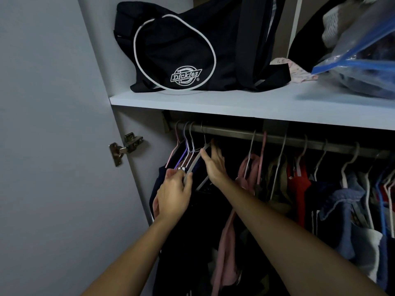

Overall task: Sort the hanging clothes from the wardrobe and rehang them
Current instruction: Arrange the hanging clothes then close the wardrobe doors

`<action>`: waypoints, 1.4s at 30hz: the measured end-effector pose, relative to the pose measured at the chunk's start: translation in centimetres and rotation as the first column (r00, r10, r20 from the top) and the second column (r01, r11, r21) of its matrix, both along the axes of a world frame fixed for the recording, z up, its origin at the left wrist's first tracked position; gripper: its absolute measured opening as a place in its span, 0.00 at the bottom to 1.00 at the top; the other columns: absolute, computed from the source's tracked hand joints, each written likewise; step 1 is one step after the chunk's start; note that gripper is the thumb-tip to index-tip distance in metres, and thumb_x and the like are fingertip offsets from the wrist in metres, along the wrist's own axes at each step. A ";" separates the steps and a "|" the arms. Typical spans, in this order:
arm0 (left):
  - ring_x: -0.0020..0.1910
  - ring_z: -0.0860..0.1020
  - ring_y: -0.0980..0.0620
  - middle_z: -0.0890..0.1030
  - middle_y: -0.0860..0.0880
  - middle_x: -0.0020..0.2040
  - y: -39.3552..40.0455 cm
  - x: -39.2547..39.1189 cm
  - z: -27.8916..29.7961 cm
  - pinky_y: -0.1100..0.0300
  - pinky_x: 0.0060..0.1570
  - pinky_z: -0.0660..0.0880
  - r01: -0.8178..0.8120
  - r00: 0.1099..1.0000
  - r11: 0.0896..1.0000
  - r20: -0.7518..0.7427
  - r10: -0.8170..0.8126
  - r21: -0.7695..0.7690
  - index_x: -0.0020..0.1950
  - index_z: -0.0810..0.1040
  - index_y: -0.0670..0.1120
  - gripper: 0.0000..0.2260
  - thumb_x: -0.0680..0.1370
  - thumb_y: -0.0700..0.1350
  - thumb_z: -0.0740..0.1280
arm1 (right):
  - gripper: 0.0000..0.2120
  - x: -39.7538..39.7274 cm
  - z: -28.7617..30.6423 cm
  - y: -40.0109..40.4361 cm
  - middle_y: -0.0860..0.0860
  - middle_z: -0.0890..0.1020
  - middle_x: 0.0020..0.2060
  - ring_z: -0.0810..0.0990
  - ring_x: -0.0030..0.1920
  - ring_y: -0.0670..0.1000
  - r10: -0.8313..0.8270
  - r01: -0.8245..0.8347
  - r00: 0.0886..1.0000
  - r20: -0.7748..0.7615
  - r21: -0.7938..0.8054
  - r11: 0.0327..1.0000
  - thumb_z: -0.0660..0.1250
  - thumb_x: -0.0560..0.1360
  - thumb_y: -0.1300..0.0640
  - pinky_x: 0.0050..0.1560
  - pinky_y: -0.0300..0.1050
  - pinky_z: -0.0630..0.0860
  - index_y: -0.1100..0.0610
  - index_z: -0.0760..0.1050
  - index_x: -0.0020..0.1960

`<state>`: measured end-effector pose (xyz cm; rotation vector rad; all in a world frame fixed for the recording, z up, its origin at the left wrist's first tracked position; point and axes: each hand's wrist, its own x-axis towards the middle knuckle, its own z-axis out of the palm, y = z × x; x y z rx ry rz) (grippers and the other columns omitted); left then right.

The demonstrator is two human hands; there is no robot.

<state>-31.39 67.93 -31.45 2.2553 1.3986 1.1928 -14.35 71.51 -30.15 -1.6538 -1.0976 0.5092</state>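
Observation:
A metal rail (277, 138) runs under the wardrobe shelf and carries many hangers with clothes. At its left end hang several hangers close together, the nearest a grey hanger (197, 158) with a dark garment (205, 210). My left hand (174, 195) pinches the lower end of that grey hanger's arm. My right hand (213, 161) rests against the same hanger near its neck, fingers spread and reaching behind it. Further right hang a pink top (249, 169), a red garment (298, 189) and a denim piece (342, 212).
The white shelf (235, 103) above holds a black Dickies bag (188, 48) and a clear zip bag of clothes (359, 67). The open wardrobe door (53, 146) stands at the left, with its metal hinge (125, 149) beside the rail's end.

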 end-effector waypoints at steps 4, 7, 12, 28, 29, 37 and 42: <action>0.31 0.73 0.58 0.73 0.55 0.33 0.6 0.1 -1.0 0.61 0.30 0.61 -0.008 1.000 1.000 -0.009 0.008 -0.007 0.38 0.68 0.51 0.16 0.85 0.53 0.62 | 0.34 0.2 -0.7 0.6 0.52 0.54 0.84 0.55 0.81 0.63 0.014 -0.014 1.000 -0.002 -0.028 1.000 0.59 0.85 0.42 0.79 0.54 0.52 0.47 0.49 0.85; 0.32 0.72 0.58 0.73 0.55 0.33 1.0 0.1 -1.7 0.59 0.31 0.61 -0.026 1.000 1.000 -0.007 0.026 -0.007 0.39 0.69 0.51 0.16 0.85 0.54 0.62 | 0.34 0.2 -1.1 1.0 0.52 0.53 0.84 0.55 0.81 0.63 0.028 -0.028 1.000 -0.003 -0.040 0.999 0.59 0.85 0.42 0.79 0.53 0.52 0.48 0.49 0.85; 0.33 0.73 0.54 0.72 0.54 0.36 1.5 -0.2 -1.9 0.55 0.32 0.62 -0.028 0.999 0.999 -0.034 0.028 -0.015 0.40 0.68 0.51 0.15 0.85 0.54 0.61 | 0.34 0.0 -1.4 2.0 0.52 0.53 0.84 0.55 0.82 0.64 0.046 -0.045 0.999 0.007 -0.059 0.997 0.59 0.85 0.42 0.80 0.55 0.52 0.48 0.48 0.85; 0.57 0.77 0.46 0.77 0.47 0.62 0.3 -4.6 0.1 0.52 0.41 0.77 0.072 0.951 0.993 -0.295 -0.096 -0.092 0.69 0.66 0.50 0.17 0.85 0.58 0.58 | 0.37 -0.8 1.3 -4.4 0.48 0.51 0.85 0.51 0.83 0.56 0.118 -0.083 0.985 0.123 -0.260 0.962 0.59 0.83 0.35 0.81 0.60 0.54 0.43 0.47 0.85; 0.57 0.76 0.46 0.77 0.48 0.59 0.1 -5.3 0.5 0.52 0.41 0.76 0.067 0.948 0.993 -0.305 -0.093 -0.096 0.71 0.66 0.50 0.19 0.85 0.59 0.58 | 0.36 -1.2 1.7 -5.5 0.47 0.51 0.85 0.50 0.84 0.55 0.133 -0.095 0.983 0.131 -0.258 0.961 0.59 0.83 0.35 0.81 0.60 0.53 0.42 0.47 0.85; 0.53 0.75 0.48 0.74 0.49 0.55 -5.6 -12.1 2.7 0.47 0.46 0.78 0.249 0.936 0.960 -0.222 -0.272 -0.129 0.79 0.63 0.52 0.26 0.84 0.61 0.57 | 0.35 -7.7 3.5 -17.9 0.48 0.59 0.83 0.54 0.83 0.50 0.050 -0.005 0.970 0.239 -0.188 0.982 0.62 0.82 0.36 0.82 0.54 0.55 0.43 0.55 0.84; 0.55 0.77 0.43 0.73 0.43 0.71 -9.5 -14.0 4.3 0.45 0.49 0.79 0.373 0.898 0.918 -0.197 -0.393 -0.131 0.73 0.66 0.51 0.24 0.84 0.64 0.54 | 0.32 -11.0 5.3 -26.2 0.46 0.60 0.82 0.57 0.82 0.47 -0.020 0.061 0.956 0.291 -0.134 0.989 0.63 0.82 0.40 0.79 0.53 0.63 0.45 0.58 0.83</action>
